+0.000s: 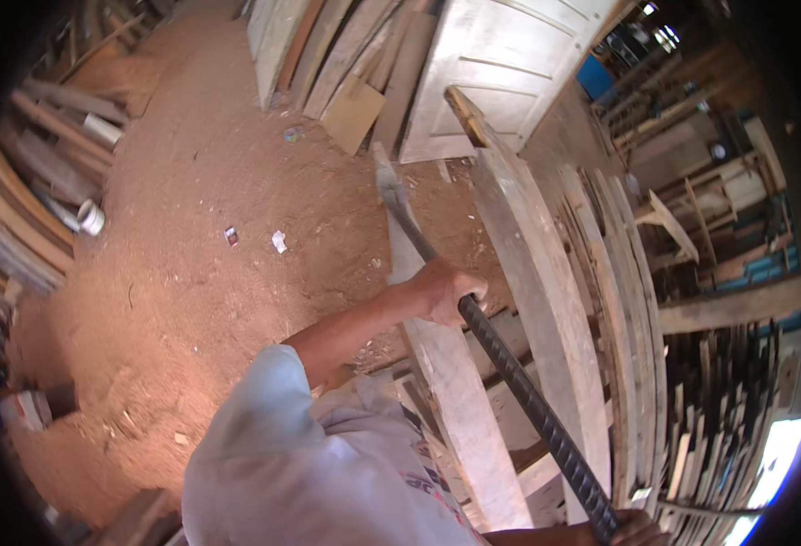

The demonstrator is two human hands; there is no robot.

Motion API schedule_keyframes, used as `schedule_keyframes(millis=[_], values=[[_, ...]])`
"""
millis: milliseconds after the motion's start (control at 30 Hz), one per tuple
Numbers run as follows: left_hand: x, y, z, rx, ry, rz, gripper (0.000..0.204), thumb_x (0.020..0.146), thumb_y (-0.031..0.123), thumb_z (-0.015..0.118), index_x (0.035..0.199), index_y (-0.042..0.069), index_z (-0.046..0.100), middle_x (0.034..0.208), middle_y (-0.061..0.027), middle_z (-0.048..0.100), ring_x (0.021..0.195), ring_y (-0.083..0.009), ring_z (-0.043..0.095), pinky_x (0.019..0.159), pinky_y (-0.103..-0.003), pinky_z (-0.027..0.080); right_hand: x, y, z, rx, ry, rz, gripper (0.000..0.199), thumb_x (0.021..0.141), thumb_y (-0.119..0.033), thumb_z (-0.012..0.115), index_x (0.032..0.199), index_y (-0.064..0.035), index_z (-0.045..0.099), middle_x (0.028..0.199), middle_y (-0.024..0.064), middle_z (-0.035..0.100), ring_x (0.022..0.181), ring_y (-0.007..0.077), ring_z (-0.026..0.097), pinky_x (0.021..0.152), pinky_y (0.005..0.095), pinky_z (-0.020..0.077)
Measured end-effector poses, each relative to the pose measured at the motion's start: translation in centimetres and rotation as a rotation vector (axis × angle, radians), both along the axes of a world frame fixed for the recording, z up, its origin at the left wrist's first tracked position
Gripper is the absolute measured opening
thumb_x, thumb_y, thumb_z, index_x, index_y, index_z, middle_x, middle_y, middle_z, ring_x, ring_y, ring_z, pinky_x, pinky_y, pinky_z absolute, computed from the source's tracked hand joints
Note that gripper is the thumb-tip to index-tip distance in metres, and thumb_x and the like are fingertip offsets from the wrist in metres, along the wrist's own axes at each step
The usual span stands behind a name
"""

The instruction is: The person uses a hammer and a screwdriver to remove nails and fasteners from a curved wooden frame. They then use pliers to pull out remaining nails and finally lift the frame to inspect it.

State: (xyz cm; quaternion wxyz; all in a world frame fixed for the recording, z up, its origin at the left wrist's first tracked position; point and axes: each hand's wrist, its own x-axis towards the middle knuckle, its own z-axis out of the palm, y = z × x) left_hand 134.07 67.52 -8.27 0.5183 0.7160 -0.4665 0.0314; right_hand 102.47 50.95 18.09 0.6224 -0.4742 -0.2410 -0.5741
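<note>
The ribbed steel bar point(510, 364) runs on a long slant from the lower right up and away to its flattened tip point(390, 187), which rests on a narrow plank point(446, 391). The left hand point(446, 291) is clenched round its middle, nearer the tip; the right hand point(633, 528) grips the near end, just beside a curved plank point(546, 273).

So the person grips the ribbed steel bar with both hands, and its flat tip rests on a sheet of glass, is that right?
Not quite. The head view shows both hands, left and right, gripping the bar, but its flat tip rests on a wooden plank, not a sheet of glass.
</note>
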Motion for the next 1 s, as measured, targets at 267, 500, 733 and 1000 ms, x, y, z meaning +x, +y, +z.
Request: schedule_keyframes(millis=[267, 500, 733, 1000], values=[[-0.1, -0.4, 0.2, -0.049, -0.042, 0.085, 0.022, 0.079, 0.017, 0.081, 0.069, 0.009, 0.062, 0.069, -0.0102, 0.064, 0.067, -0.0341, 0.065, 0.060, -0.045, 0.048, -1.2, 0.6, -1.5, -0.016, 0.084, -0.034, 0.053, 0.103, -0.058, 0.051, 0.104, -0.0080, 0.067, 0.077, 0.0038, 0.061, 0.053, 0.0158, 0.053, 0.049, 0.0313, 0.0436], [-1.1, 0.8, -0.4, -0.079, -0.109, 0.097, 0.022, 0.076, 0.015, 0.082, 0.070, 0.012, 0.061, 0.067, -0.0065, 0.062, 0.068, -0.0328, 0.065, 0.063, -0.046, 0.048, -5.5, 1.7, -5.0, 0.212, 0.256, -0.118, 0.057, 0.097, -0.064, 0.056, 0.103, -0.0092, 0.069, 0.085, 0.0054, 0.065, 0.055, 0.0166, 0.055, 0.051, 0.0298, 0.0461], [-2.4, -1.1, -3.5, 0.273, -0.123, -0.122, 0.026, 0.072, 0.017, 0.082, 0.096, 0.016, 0.074, 0.097, -0.0093, 0.072, 0.094, -0.0341, 0.069, 0.084, -0.051, 0.048, -9.6, 2.3, -13.6, 0.902, 0.252, -0.567, 0.053, 0.102, -0.046, 0.059, 0.105, 0.0061, 0.059, 0.064, -0.0046, 0.037, 0.050, 0.0056, 0.035, 0.045, 0.0192, 0.0342], [0.5, 2.1, -7.2, 0.406, -0.230, -0.120, 0.028, 0.080, 0.029, 0.083, 0.083, 0.005, 0.069, 0.089, -0.0228, 0.070, 0.089, -0.0491, 0.065, 0.086, -0.059, 0.047, -10.2, 6.1, -18.5, 1.070, 0.291, -0.253, 0.045, 0.103, -0.046, 0.053, 0.088, -0.0045, 0.058, 0.074, 0.0018, 0.046, 0.066, 0.0176, 0.051, 0.069, 0.0371, 0.0448]])
